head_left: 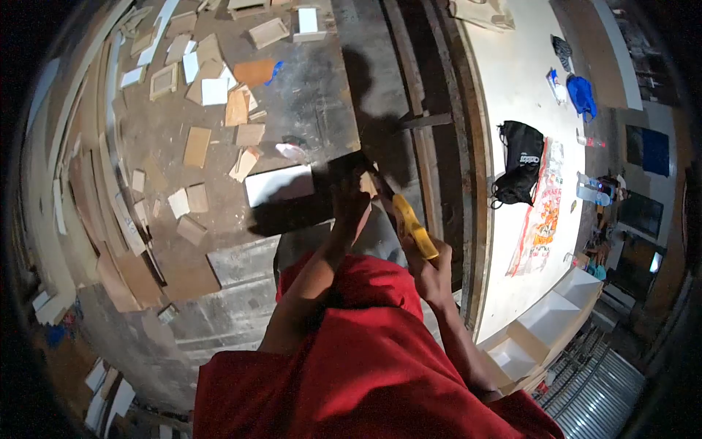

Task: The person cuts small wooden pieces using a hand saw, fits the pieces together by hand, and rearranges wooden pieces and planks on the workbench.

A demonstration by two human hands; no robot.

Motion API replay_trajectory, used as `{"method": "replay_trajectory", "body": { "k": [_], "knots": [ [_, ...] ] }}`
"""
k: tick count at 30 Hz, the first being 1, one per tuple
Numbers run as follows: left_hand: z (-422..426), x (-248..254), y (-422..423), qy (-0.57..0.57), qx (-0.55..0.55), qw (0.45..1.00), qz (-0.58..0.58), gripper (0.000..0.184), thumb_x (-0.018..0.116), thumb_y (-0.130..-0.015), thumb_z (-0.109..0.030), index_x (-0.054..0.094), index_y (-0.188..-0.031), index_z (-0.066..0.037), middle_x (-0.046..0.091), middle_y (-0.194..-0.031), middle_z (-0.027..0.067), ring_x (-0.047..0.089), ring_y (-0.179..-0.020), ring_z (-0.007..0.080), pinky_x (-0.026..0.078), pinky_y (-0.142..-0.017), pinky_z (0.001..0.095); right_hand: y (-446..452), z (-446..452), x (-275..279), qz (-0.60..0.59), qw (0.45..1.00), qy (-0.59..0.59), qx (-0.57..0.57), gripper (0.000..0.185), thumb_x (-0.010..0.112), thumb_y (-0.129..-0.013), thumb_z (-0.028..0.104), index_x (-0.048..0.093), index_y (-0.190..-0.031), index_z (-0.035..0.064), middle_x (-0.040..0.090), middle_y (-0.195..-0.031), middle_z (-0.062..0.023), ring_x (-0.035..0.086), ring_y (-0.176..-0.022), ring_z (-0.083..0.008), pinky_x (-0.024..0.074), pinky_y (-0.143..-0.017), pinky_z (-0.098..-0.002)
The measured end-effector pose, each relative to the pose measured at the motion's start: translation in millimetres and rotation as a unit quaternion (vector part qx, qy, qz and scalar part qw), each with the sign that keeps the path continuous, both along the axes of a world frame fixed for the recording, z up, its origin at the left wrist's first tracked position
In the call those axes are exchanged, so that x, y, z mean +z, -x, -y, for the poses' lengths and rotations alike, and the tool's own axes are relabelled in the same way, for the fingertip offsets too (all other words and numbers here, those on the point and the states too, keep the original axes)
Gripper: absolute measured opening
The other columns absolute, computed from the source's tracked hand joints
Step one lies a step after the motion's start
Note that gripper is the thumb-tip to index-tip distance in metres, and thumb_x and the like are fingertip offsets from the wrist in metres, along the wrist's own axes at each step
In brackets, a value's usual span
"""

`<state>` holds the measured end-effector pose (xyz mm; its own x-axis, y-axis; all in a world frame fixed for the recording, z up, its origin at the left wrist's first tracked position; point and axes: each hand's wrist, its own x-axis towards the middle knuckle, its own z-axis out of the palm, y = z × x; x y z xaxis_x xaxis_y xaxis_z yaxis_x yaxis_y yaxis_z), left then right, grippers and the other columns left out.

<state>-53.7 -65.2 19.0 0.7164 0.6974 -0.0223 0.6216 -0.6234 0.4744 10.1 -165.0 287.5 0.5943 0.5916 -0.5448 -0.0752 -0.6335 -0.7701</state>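
My right hand [433,272], right of centre in the frame, wraps around the grip of a yellow-handled tool [414,228], apparently a handsaw. Its narrow dark end points up and left, towards a pale wood piece [368,185] near the frame's centre. The full-fist hold probably gives me firm command of the tool's angle.

My left hand [351,203] lies just left of the pale wood piece, fingers directed towards the top of the frame. Shadow covers the fingertips, so I cannot tell whether they pinch the wood or press flat upon it; the placement suggests steadying. The wood sits by the right edge of the brown work surface [316,95], beside the dark gap with its beams [420,150]; this position presumably leaves the tool free room alongside.

A white panel [280,185] lies left of my left hand, partly in shadow. Loose offcuts [214,91] spread over the upper left, seemingly set aside from the spot where my hands meet. Long strips [95,183] run along the left margin, perhaps grouped by length. At right, a black drawstring bag [521,164] and a printed sheet [542,227] rest on a pale tabletop [504,88], well apart from both hands.
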Motion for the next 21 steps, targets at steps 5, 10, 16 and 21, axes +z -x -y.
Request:
{"method": "replay_trajectory", "body": {
  "k": [5, 10, 16, 21],
  "knots": [
    [12, -35, 0, 0.023, 0.006, 0.999, 0.040, 0.035, 0.075, -0.079, -0.024, 0.078, -0.108, -0.007, 0.059, -0.141, 0.0138, 0.057, -0.115, 0.0351, 0.045, -0.097, 0.0554, -13, 22, -57, 0.065, 0.997, -0.036, 0.038, 0.023, 0.054, -0.099, 0.014, 0.064, -0.103, -0.0061, 0.055, -0.076, -0.0028, 0.048, -0.071, -0.0132, 0.0431, -0.065, -0.0321],
    [6, -10, 2, -0.061, 0.032, 0.997, 0.030, 0.021, 0.074, -0.080, -0.022, 0.081, -0.094, -0.008, 0.063, -0.134, 0.0139, 0.060, -0.111, 0.0345, 0.045, -0.095, 0.0559, -6, 5, 10, -0.019, 0.999, 0.019, -0.032, 0.023, 0.062, -0.102, 0.018, 0.065, -0.094, -0.0034, 0.055, -0.073, 0.0015, 0.047, -0.068, -0.0080, 0.0392, -0.059, -0.0294],
    [7, -28, -16, -0.004, -0.049, 0.996, -0.078, 0.011, 0.072, -0.079, -0.016, 0.080, -0.084, -0.010, 0.063, -0.138, 0.0187, 0.067, -0.105, 0.0361, 0.049, -0.093, 0.0557, -13, -10, 22, 0.001, 0.999, 0.004, -0.044, 0.023, 0.064, -0.101, 0.020, 0.067, -0.101, -0.0031, 0.059, -0.075, 0.0008, 0.049, -0.069, -0.0075, 0.0409, -0.059, -0.0298],
    [9, -47, -3, 0.038, -0.037, 0.997, -0.053, 0.011, 0.067, -0.085, -0.012, 0.077, -0.084, -0.007, 0.075, -0.097, 0.0195, 0.075, -0.077, 0.0336, 0.059, -0.064, 0.0460, -2, -8, 27, -0.006, 1.000, 0.009, -0.026, 0.025, 0.066, -0.100, 0.021, 0.068, -0.102, -0.0040, 0.058, -0.072, 0.0011, 0.050, -0.068, -0.0082, 0.0418, -0.059, -0.0311]
  ]
}}
